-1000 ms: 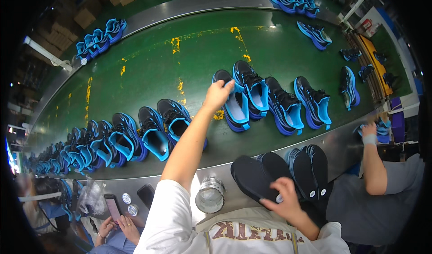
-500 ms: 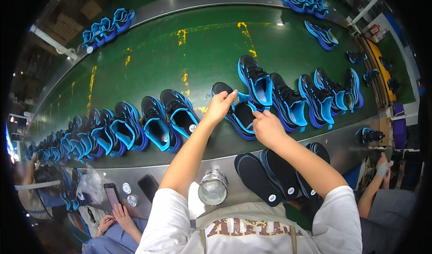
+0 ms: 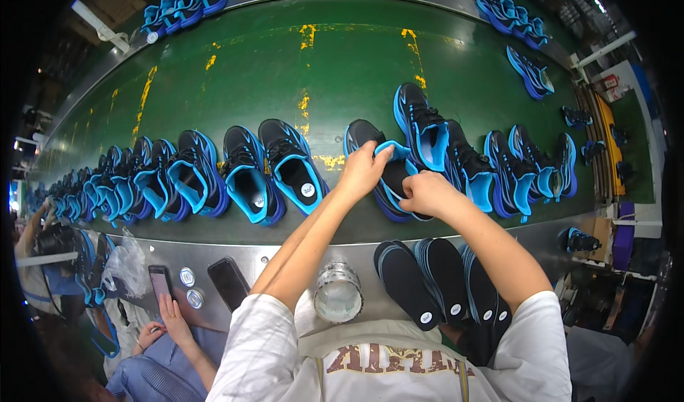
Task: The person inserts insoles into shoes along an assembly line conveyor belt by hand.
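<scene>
Head view: a black-and-blue sneaker [image 3: 390, 201] lies on the green conveyor belt [image 3: 235, 81], toe toward eleven o'clock, with both hands at it. The left hand [image 3: 365, 170] is narrow, gripping the blue collar [image 3: 396, 148]. The right hand [image 3: 427, 192] curls narrow over the heel opening, at four o'clock from the left; whether it pinches the black insole [image 3: 394, 180] inside or merely presses it, I cannot tell.

The likeliest trouble, I judge, is the insole buckling or sitting crooked if its edge snags on the lining. Should the left grip slip, the collar could fold inward. A hard push might slide the shoe into the neighbouring sneaker [image 3: 412, 113], close by at one o'clock.

Toward five o'clock, stacked insoles [image 3: 402, 277] lie on the metal table [image 3: 192, 252] near the right forearm [image 3: 491, 235]; a dropped elbow could scatter them. Near seven o'clock, the glass jar [image 3: 338, 293] stands close to the left forearm [image 3: 306, 242], so a careless sweep could tip it.
</scene>
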Available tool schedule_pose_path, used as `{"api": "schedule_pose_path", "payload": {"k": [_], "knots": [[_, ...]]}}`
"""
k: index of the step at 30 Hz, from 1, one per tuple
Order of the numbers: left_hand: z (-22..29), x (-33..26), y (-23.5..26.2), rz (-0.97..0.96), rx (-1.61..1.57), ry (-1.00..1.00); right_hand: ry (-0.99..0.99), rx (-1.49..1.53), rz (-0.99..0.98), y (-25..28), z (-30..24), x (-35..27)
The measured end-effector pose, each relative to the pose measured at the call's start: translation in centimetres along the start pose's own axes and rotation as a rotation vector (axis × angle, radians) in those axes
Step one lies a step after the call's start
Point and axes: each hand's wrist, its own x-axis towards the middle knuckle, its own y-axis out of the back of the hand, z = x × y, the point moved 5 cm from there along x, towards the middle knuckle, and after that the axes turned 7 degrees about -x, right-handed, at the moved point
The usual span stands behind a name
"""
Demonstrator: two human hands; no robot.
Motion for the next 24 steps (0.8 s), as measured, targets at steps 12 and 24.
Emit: {"api": "schedule_pose_path", "payload": {"k": [12, 24], "knots": [[-1.4, 0.4, -0.6, -0.082, -0.248, 0.130, 0.204, -0.252, 0.352, -5.0, 0.1, 4.6], [-2.4, 1.0, -1.0, -0.070, -0.296, 0.136, 0.257, -0.465, -0.147, -3.7, -0.9, 6.3]]}}
